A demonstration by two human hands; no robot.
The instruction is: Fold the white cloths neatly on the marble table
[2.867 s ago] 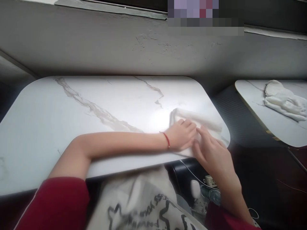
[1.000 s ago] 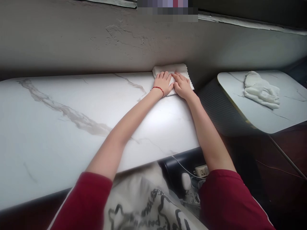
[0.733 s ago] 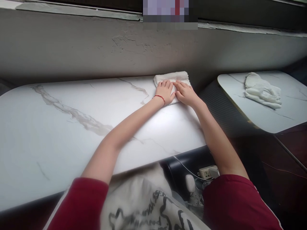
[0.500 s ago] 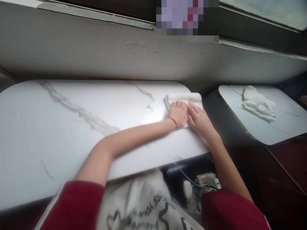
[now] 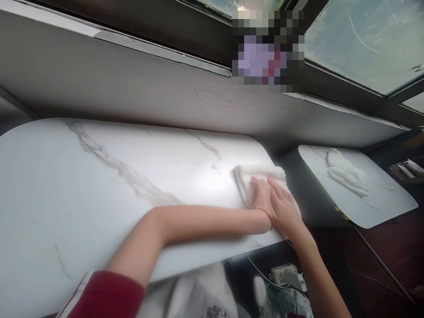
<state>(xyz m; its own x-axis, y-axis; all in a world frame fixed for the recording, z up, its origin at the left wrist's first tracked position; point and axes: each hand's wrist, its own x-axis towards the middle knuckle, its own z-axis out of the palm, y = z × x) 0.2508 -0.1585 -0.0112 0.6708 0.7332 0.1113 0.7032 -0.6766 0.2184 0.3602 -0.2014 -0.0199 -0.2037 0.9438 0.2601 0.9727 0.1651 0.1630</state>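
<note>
A folded white cloth lies on the right end of the white marble-patterned table. My left hand, with a thin red string at the wrist, presses on the cloth with bent fingers, partly smeared by motion. Touching it on the right is my right hand, its fingers stretched out over the cloth's right part. Both hands cover the near part of the cloth.
A second white table stands to the right across a dark gap, with a crumpled white cloth on it. Behind runs a grey wall below windows. Beneath the near edge are a power strip and a cable.
The cloth and both hands have slid a little towards me along the table's right end. My left wrist has bent more. The whole scene sits lower because the camera has tilted up.
</note>
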